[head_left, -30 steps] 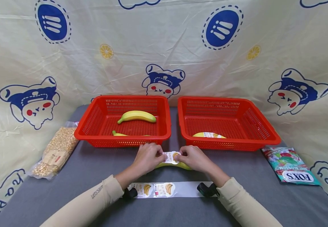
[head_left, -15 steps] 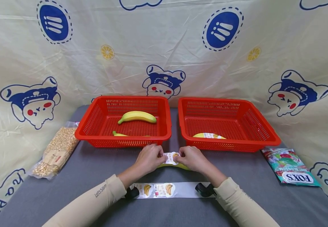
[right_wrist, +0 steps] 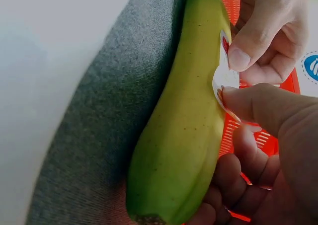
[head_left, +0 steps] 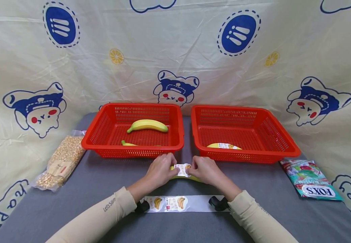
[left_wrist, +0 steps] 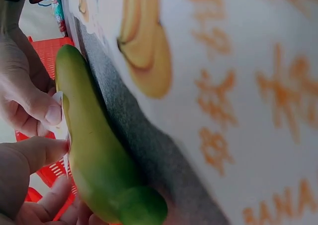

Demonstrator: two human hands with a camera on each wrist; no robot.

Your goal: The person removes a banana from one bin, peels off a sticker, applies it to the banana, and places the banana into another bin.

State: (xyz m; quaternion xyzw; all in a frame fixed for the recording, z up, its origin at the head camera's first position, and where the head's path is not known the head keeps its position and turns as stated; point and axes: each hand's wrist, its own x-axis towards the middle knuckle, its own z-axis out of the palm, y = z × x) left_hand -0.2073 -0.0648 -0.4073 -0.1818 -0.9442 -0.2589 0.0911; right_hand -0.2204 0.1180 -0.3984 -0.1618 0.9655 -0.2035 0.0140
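Observation:
A yellow-green banana [head_left: 190, 178] lies in front of the person, with a white banana sticker [head_left: 181, 170] against its upper side. My left hand [head_left: 159, 169] holds the sticker's left end, its thumb on the sticker and its fingers curled at the banana's far side. At the other end my right hand [head_left: 206, 169] holds the sticker in the same way. Both thumbs press close together on the sticker in the right wrist view, where the sticker [right_wrist: 226, 78] lies curved along the banana [right_wrist: 184, 111]. One sticker edge stands off the peel near the right index finger.
A backing strip [head_left: 198, 203] with more banana stickers lies under the wrists. Behind are two red baskets: the left basket [head_left: 102, 147] holds bananas, the right basket [head_left: 278, 156] a stickered banana [head_left: 224, 146]. A kernel bag [head_left: 61, 162] and a Fox's packet [head_left: 310, 179] flank them.
The thumbs and sticker have come down slightly onto the banana, and the hands have drawn a little closer together. Some banana now shows behind the sticker's left end.

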